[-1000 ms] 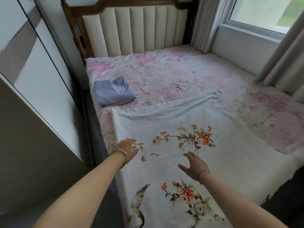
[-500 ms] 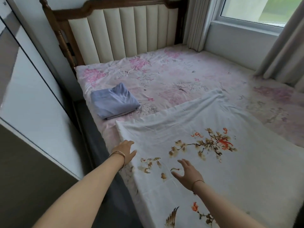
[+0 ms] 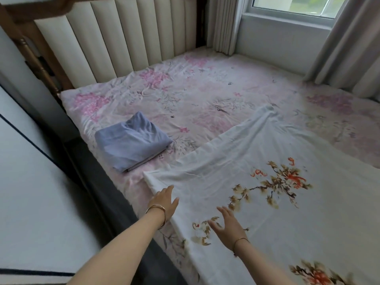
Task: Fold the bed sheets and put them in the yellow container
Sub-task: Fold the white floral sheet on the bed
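Observation:
A white bed sheet (image 3: 257,202) with orange and brown flower prints lies spread over the near part of the bed. My left hand (image 3: 164,202) rests flat with straight fingers on the sheet's left edge, close to its far left corner. My right hand (image 3: 228,227) is open with spread fingers, on or just above the sheet a little to the right. A folded blue-grey sheet (image 3: 131,140) sits on the bed farther back at the left. No yellow container is in view.
The bed carries a pink floral cover (image 3: 205,95) and a padded cream headboard (image 3: 123,33). White wardrobe doors (image 3: 30,182) stand close along the left, with a dark narrow gap beside the bed. Curtains (image 3: 339,48) and a window lie at the far right.
The view has moved closer and tilted toward the bed's left side. Both hands have slid forward along the white sheet toward its far left corner, staying open.

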Demonstrator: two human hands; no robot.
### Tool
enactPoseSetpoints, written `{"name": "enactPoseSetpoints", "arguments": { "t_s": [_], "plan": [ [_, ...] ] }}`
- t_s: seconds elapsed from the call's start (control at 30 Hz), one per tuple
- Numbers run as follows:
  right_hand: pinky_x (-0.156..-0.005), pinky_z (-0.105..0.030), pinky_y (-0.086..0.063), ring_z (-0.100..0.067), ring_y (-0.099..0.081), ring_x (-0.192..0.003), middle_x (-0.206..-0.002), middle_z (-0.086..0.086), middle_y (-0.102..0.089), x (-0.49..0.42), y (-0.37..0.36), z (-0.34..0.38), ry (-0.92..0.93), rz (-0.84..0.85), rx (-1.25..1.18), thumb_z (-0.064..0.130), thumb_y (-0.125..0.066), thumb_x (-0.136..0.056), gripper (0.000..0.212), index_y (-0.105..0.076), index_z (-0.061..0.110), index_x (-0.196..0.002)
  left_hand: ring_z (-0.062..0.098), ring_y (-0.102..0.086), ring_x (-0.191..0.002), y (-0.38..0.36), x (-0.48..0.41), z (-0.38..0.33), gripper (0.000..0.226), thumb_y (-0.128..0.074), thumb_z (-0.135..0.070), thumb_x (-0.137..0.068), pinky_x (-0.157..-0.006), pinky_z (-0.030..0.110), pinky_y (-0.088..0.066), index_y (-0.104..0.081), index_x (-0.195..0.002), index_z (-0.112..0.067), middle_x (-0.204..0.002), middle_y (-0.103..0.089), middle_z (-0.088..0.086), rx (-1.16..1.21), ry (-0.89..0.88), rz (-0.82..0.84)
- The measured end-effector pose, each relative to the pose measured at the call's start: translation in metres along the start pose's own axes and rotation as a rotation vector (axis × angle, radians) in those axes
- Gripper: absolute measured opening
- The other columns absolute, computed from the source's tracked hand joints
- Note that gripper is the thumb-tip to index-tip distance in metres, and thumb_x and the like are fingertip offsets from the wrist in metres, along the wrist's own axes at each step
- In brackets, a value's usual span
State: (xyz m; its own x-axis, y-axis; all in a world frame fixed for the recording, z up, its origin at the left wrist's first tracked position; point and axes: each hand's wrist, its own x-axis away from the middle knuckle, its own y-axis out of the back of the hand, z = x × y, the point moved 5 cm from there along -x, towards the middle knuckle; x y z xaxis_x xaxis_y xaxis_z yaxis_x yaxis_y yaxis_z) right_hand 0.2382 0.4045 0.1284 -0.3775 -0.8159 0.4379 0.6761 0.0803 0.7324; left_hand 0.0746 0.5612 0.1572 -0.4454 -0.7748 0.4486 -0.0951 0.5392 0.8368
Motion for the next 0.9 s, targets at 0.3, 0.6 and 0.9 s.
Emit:
{"name": "enactPoseSetpoints", "arguments": {
  "t_s": [0.3, 0.6, 0.9],
  "plan": [
    [-0.108, -0.028, -0.033, -0.009, -0.020, -0.143, -0.158, 0.010, -0.008, -0.060, -0.008, -0.001, 0.007, 0.024, -0.012, 0.084, -0.015, -0.054, 0.111, -0.017, 0.027, -0.149, 0.022, -0.029, -0.137, 0.018, -0.066, 0.013, 0.054, -0.028, -0.041, -0.100, -0.109, 0.034, -0.028, -0.018, -0.148, -0.018, -0.151, -0.026, 0.002, -0.050, -0.007, -0.054],
    [-0.108, -0.024, -0.030, -0.004, -0.021, -0.141, -0.157, 0.014, -0.007, -0.181, -0.052, 0.024, 0.032, -0.132, -0.077, 0.068, -0.027, -0.085, 0.073, -0.020, 0.030, -0.147, 0.022, -0.020, -0.141, -0.010, -0.200, 0.027, 0.045, -0.020, -0.036, -0.102, -0.113, 0.036, -0.022, -0.019, -0.147, -0.035, -0.157, -0.014, -0.002, -0.173, -0.207, 0.064],
    [-0.111, -0.028, -0.019, -0.009, -0.029, -0.136, -0.150, 0.006, -0.032, -0.287, -0.099, -0.041, 0.064, -0.443, -0.011, 0.065, -0.019, -0.092, 0.068, -0.044, 0.023, -0.139, 0.018, 0.013, -0.145, -0.112, -0.322, 0.015, 0.051, -0.006, -0.037, -0.101, -0.112, 0.044, 0.013, 0.013, -0.148, -0.027, -0.157, 0.013, -0.010, -0.533, -0.454, 0.069]
  ]
}}
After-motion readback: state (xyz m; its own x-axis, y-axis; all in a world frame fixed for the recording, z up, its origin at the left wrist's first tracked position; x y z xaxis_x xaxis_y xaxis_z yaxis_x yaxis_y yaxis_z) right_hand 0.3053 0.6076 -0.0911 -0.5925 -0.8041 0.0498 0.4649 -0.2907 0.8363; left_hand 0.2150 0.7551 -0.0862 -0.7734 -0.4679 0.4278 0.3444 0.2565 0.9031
